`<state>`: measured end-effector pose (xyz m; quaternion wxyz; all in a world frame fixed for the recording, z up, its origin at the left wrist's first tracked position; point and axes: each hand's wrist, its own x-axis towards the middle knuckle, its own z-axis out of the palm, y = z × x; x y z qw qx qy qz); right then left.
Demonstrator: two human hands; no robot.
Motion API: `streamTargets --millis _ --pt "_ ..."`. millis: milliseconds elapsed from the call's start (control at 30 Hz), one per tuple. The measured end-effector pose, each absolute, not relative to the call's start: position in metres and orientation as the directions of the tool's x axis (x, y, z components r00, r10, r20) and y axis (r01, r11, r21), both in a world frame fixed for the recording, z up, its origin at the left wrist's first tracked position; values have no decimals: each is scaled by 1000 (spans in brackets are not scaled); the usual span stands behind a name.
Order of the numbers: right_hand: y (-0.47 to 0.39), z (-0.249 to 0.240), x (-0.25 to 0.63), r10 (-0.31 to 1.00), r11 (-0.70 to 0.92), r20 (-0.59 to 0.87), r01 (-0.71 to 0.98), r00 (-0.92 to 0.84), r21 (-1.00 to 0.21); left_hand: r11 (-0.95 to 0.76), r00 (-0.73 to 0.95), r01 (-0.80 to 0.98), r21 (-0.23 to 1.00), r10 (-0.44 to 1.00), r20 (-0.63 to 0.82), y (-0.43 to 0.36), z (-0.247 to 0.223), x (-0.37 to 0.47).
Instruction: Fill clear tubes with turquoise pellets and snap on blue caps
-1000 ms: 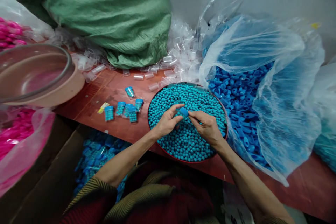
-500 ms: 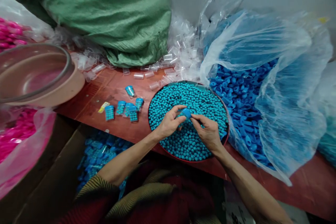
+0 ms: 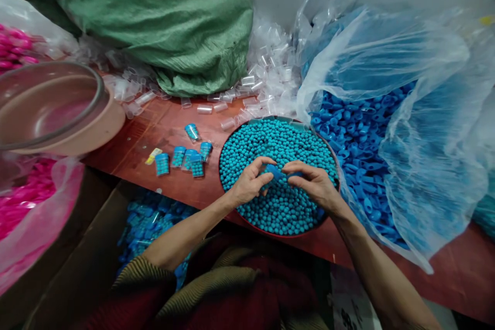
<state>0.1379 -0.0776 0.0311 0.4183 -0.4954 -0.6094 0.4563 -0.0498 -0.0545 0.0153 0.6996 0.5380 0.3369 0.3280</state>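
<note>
Both hands hover over a round red-rimmed tray [image 3: 337, 185] filled with small turquoise balls [image 3: 284, 216]. My left hand [image 3: 251, 181] is closed in a pinch on a small blue plastic piece [image 3: 275, 171]; whether a clear tube is joined to it is hard to see. Facing it, my right hand [image 3: 315, 185] pinches a blue bit between thumb and fingers, and I cannot tell if this is the same piece or a second one. Left of the tray lie several filled clear tubes with blue caps [image 3: 162, 164].
An open plastic bag [image 3: 429, 134] of blue plastic pieces [image 3: 359, 149] stands at right. Clear tubes [image 3: 266, 82] heap up behind, beside a green sack [image 3: 166, 26]. Basins [image 3: 58, 139] sit at left above pink pieces [image 3: 31, 191]. Below the table edge is a box of blue items [image 3: 150, 227].
My right hand has shifted slightly right and its fingers have spread a little from the left hand's piece. The left hand stays nearly in place.
</note>
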Motion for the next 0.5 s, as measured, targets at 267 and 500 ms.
streamTargets --millis 267,500 --pt "-79 25 111 991 94 119 318 61 -943 73 464 2 997 883 -65 -60 19 -47" --pt "-94 17 95 902 424 310 742 -300 -519 -78 404 9 997 912 68 -62 24 -46"
